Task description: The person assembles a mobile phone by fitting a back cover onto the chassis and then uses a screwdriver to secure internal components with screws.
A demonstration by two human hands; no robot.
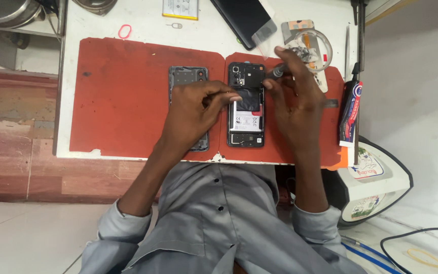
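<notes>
The opened phone (246,105) lies face down at the middle of the red mat (122,96), battery exposed, square to the person so both hands reach it evenly. The left hand (196,109), at its nine o'clock, presses fingertips on the frame edge, seemingly to hold it steady; it grips nothing. The right hand (295,96), at three o'clock, pinches a slim screwdriver (276,72) whose tip meets the phone's upper corner. The removed back cover (188,83) rests under the left hand. Farther off, at one o'clock, sits a clear dish (314,48); at twelve, a dark screen panel (243,19) on the desk (143,23).
</notes>
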